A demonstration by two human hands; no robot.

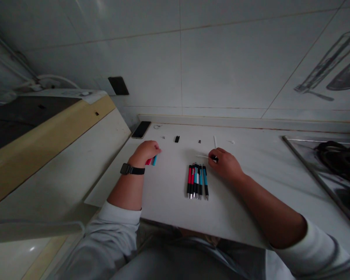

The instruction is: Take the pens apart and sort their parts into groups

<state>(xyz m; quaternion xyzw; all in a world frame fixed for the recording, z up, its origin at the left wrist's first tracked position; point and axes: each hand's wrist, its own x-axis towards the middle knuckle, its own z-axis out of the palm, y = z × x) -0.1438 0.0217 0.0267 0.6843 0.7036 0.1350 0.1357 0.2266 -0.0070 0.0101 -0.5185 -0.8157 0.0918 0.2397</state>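
My left hand (pixel 147 151) is at the left of the white counter, fingers curled together over a red pen barrel (pixel 148 161) and a blue pen barrel (pixel 154 160). What its fingertips grip, if anything, is hidden. In my right hand (pixel 226 163), closed fingers hold a small black pen part, and a thin white pen refill (pixel 202 156) sticks out to the left of it. Between the hands lies a row of assembled pens (pixel 195 181), red, blue and white with black grips. The rightmost blue pen (pixel 205 181) lies slightly apart from the others.
Along the back are a phone (pixel 141 129), a ring (pixel 156 126), a tiny metal piece (pixel 163 137), black parts (pixel 177 139), a small dark piece (pixel 200 141), white refills (pixel 215 141) and a clear bit (pixel 231 142). A gas stove (pixel 315 167) is at right.
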